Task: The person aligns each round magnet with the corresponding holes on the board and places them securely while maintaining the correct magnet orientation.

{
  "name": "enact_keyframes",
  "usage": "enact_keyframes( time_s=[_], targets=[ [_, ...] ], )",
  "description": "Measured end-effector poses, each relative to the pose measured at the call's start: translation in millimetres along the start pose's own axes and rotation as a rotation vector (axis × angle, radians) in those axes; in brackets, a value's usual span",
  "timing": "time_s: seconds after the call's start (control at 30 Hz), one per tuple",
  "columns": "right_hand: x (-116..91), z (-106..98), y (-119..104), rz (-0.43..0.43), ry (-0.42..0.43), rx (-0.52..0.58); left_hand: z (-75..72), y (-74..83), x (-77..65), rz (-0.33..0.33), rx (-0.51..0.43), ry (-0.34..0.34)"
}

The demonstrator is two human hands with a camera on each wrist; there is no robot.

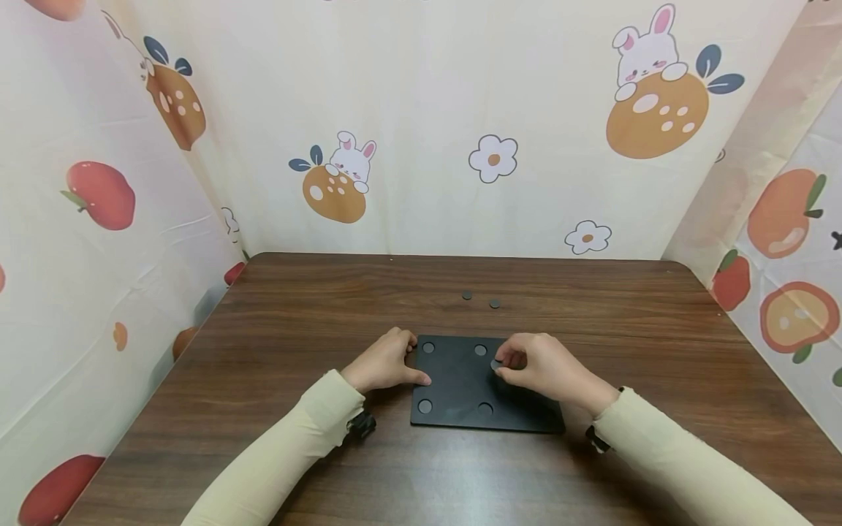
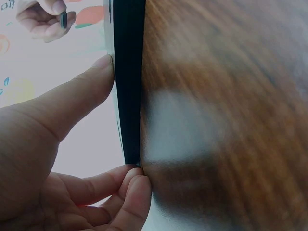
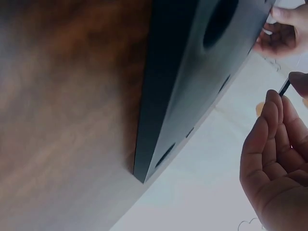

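A flat black rectangular board (image 1: pixel 457 383) with several round recesses lies on the wooden table. My left hand (image 1: pixel 388 359) holds the board by its left side, thumb on the top face and curled fingers at the far left corner. Between thumb and fingertips, my right hand (image 1: pixel 542 369) pinches a small dark disc (image 3: pixel 285 87), seen edge-on in the right wrist view. That hand is over the right half of the board and hides part of it. Two more small discs, a left one (image 1: pixel 467 296) and a right one (image 1: pixel 495 304), lie on the table beyond the board.
The brown wood-grain table (image 1: pixel 316 307) reaches back to a patterned curtain (image 1: pixel 421 197) with rabbits, fruit and flowers. More curtain hangs along the left and right sides. A dark strap device (image 1: pixel 362 424) sits on the left wrist.
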State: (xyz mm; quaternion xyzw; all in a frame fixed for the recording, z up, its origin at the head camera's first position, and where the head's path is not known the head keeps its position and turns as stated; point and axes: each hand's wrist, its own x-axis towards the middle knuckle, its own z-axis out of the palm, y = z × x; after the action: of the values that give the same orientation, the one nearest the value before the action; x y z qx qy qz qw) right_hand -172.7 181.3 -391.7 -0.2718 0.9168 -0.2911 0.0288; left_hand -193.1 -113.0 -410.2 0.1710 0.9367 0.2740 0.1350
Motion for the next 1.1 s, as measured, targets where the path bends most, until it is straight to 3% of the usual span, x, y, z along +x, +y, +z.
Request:
enact_keyframes(
  time_s=[0.8, 1.1],
  targets=[
    [-17.7, 21.5, -15.0, -0.187, -0.094, -0.084, 0.0, 0.1, -0.7, 0.009, -0.005, 0.014],
    [-17.4, 23.3, -15.6, -0.187, -0.133, -0.097, 0.2, 0.0, -0.6, 0.008, -0.007, 0.018]
  ],
)
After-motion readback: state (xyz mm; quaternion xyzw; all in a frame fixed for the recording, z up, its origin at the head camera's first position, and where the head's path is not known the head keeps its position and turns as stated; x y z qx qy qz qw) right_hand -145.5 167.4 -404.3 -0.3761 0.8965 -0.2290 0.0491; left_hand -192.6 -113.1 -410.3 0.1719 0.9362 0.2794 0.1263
